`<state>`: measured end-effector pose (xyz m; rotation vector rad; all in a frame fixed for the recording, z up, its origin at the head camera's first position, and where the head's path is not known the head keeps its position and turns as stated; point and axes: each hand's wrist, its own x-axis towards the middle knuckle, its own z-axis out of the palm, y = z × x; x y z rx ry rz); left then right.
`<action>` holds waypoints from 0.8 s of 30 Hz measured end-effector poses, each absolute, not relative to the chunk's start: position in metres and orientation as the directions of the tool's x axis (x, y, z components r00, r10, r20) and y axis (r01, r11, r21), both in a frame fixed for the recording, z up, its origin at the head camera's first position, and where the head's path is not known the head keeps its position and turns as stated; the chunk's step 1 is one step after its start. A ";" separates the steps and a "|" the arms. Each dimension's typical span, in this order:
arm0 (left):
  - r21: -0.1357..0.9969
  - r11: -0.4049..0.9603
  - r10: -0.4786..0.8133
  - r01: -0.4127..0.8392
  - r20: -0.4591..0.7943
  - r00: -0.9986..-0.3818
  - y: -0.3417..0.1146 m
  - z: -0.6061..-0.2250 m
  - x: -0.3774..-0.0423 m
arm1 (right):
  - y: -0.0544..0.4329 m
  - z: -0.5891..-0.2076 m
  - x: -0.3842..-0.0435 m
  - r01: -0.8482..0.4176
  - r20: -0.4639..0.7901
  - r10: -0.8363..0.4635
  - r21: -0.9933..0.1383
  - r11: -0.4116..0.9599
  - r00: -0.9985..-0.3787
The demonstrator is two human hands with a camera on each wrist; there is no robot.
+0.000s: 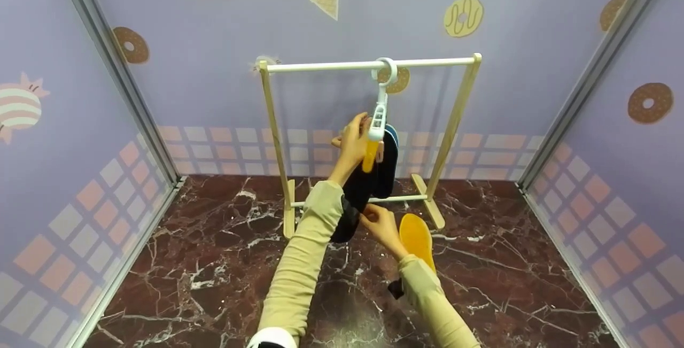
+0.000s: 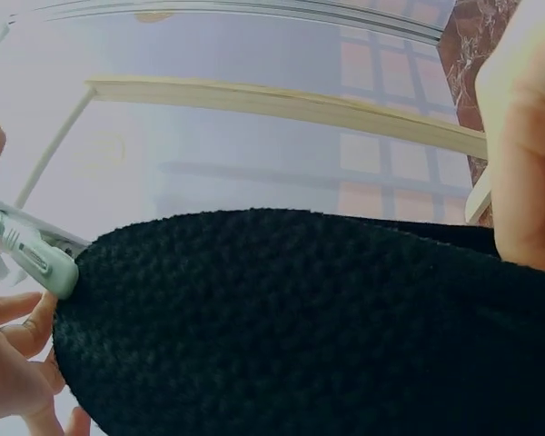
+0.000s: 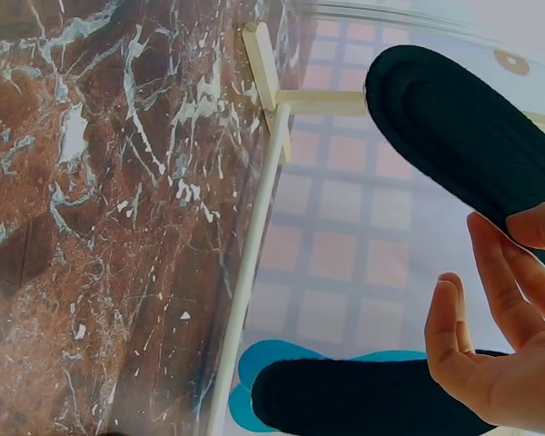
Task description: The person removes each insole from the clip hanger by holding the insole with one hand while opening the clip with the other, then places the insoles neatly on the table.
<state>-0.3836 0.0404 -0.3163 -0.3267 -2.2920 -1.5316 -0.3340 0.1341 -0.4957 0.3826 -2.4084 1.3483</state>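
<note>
A pale green hanger (image 1: 379, 118) hangs by its ring from the rack's top rod, with an orange piece (image 1: 370, 155) at its near end. Up beside it, my left hand (image 1: 354, 142) has bent fingers right at the hanger and the upper end of a black insole (image 2: 282, 318); I cannot tell what they grip. Lower down, my right hand (image 1: 382, 225) pinches the edge of this insole (image 3: 463, 136) between thumb and fingers. Behind hangs another black insole (image 1: 388, 171), with blue insoles (image 3: 277, 356) showing past its edge. A pink clip (image 1: 380, 151) shows beside the orange piece.
The wooden rack (image 1: 454, 118) stands on the dark red marbled surface (image 1: 214, 262), close to the patterned back wall (image 1: 214, 97). An orange insole (image 1: 416, 236) lies beside my right wrist. Metal-edged side walls (image 1: 604, 139) flank the space.
</note>
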 end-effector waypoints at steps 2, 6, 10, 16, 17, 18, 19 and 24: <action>0.811 0.427 0.005 0.400 0.440 -0.898 0.041 -0.324 -0.393 | 0.135 -0.496 -0.334 -0.398 0.433 -0.059 -0.756 0.520 -0.900; 0.800 0.452 0.038 0.395 0.425 -0.905 0.042 -0.334 -0.404 | 0.135 -0.496 -0.334 -0.403 0.443 -0.056 -0.747 0.528 -0.895; 0.796 0.478 0.051 0.371 0.396 -0.917 0.043 -0.335 -0.404 | 0.135 -0.496 -0.333 -0.400 0.442 -0.053 -0.745 0.534 -0.895; 0.806 0.470 0.036 0.361 0.391 -0.920 0.044 -0.336 -0.404 | 0.134 -0.496 -0.334 -0.400 0.454 -0.046 -0.728 0.557 -0.890; 0.809 0.462 0.035 0.363 0.393 -0.919 0.044 -0.336 -0.404 | 0.134 -0.496 -0.334 -0.402 0.457 -0.044 -0.729 0.554 -0.888; 0.812 0.455 0.033 0.366 0.395 -0.918 0.044 -0.336 -0.404 | 0.134 -0.497 -0.333 -0.402 0.458 -0.041 -0.728 0.555 -0.888; 0.813 0.449 0.031 0.370 0.400 -0.916 0.044 -0.336 -0.403 | 0.134 -0.497 -0.333 -0.402 0.459 -0.039 -0.731 0.552 -0.888; 0.802 0.432 0.000 0.414 0.459 -0.889 0.043 -0.337 -0.399 | 0.134 -0.498 -0.332 -0.400 0.459 -0.032 -0.737 0.545 -0.888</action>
